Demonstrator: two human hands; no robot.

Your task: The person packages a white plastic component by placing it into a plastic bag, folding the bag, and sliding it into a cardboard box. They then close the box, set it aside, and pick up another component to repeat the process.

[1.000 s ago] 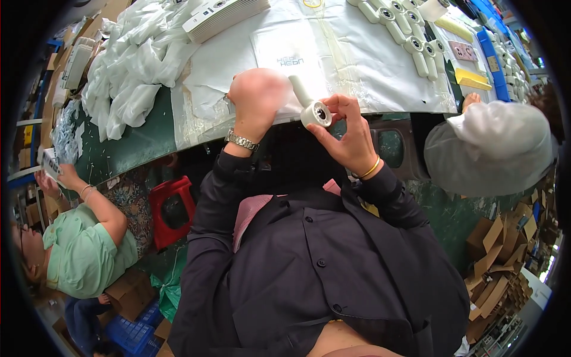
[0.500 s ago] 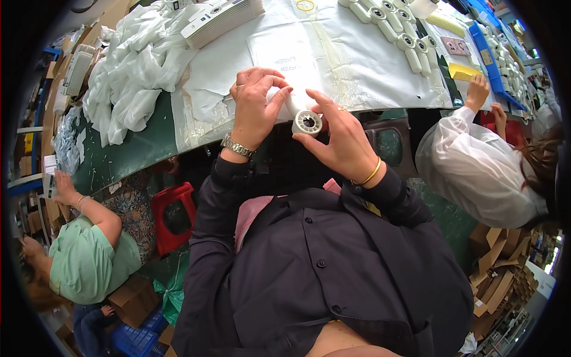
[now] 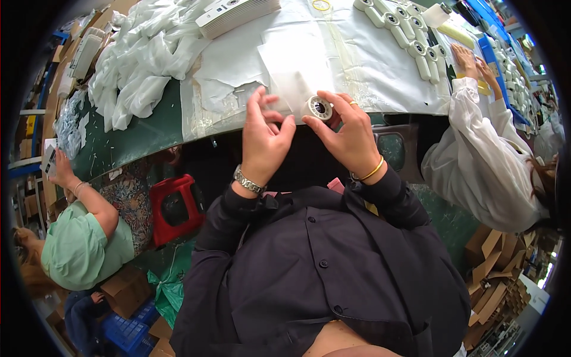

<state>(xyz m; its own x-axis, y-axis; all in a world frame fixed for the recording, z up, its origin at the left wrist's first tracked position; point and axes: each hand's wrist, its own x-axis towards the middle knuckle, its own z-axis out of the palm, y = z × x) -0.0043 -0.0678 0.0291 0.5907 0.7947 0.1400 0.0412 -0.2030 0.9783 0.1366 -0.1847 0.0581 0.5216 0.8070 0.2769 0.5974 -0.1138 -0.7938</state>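
My right hand point(image 3: 348, 130) is closed around a small white handheld fan point(image 3: 318, 107), thumb on one side and fingers on the other. Its round, spoked head with a dark centre faces up toward me. The handle is mostly hidden behind the head and blends into the white behind it. My left hand point(image 3: 266, 140) is just left of the fan, apart from it, with fingers spread, slightly blurred and holding nothing. Beyond both hands, a pale, translucent sheet or bag point(image 3: 290, 65) lies on the white-covered table point(image 3: 357, 74); I cannot tell whether it touches the fan.
Crumpled white bags point(image 3: 134, 71) heap up at the left, beside a stack of flat white boxes point(image 3: 238, 15). Several similar fans point(image 3: 410, 38) lie at the far right near a blue tray point(image 3: 502, 77). Co-workers sit on both sides; a red stool point(image 3: 175, 208) is at my left.
My left hand has moved down and away from the fan, its fingers opening. My right hand has shifted the fan slightly up and right, turning its head. The right-hand co-worker's hands reach farther forward.
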